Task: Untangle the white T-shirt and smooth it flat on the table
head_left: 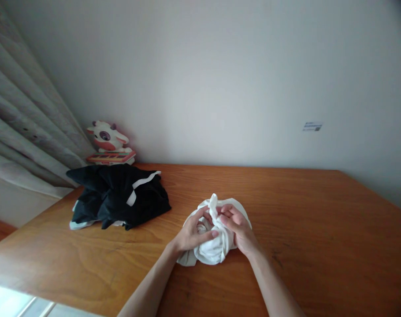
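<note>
A white cloth (211, 253) lies bunched up on the wooden table in front of me, with a twisted end sticking up from its middle. My left hand (194, 233) rests on the bundle's left side, the thumb lying across the front and the fingers curled behind into the folds. On the other side, my right hand (237, 226) has its thumb and fingers closed around the base of the twisted end. Some fingertips of both hands are hidden in the fabric.
A heap of black fabric (113, 198) with white strips lies to the left on the table (302, 237). Behind it stands a cow-shaped toy (109, 137) with a keyboard. A curtain (25, 101) hangs at far left, and a wall (220, 79) borders the table's back.
</note>
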A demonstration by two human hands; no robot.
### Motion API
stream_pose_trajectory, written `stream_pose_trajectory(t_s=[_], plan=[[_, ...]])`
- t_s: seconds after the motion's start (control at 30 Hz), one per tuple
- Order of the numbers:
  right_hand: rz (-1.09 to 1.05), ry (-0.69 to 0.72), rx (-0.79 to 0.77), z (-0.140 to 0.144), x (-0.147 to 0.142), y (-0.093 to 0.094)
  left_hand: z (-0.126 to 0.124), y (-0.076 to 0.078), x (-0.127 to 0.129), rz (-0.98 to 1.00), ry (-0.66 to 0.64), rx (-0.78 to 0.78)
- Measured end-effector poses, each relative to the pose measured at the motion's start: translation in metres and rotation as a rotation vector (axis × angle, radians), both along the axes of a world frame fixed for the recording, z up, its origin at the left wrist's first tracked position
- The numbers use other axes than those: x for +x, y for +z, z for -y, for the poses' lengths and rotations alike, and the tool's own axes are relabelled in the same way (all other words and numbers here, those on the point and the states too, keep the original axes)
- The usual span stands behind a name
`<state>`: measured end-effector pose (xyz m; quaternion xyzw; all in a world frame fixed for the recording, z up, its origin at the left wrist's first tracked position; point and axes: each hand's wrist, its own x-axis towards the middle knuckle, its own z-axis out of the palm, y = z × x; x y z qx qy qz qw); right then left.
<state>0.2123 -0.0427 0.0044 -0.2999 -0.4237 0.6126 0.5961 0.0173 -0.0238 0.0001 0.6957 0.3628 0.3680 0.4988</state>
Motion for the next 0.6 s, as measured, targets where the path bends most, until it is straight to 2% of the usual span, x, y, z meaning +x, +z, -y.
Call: stream_pose_trajectory(t_s=[0.13,0.4,0.5,0.6], plan=[[0.037,0.158,0.0,0.0044,0.0025,0.0062,0.0009,0.002,0.0016,-0.044,-0.036,-0.021],[0.101,0.366,-0.021,0.0079,0.0013,0.0067,0.0012,0.0005,0.0046,0.054,0.028,0.098],[0.056,0.327,-0.046,0.0053,0.0015,0.0032,0.0006,0.0,0.0043,0.0,0.045,0.055],[0.06,0.156,-0.072,0.0016,0.0018,0.0013,-0.0001,0.0004,0.0037,-0.049,0.058,-0.007]])
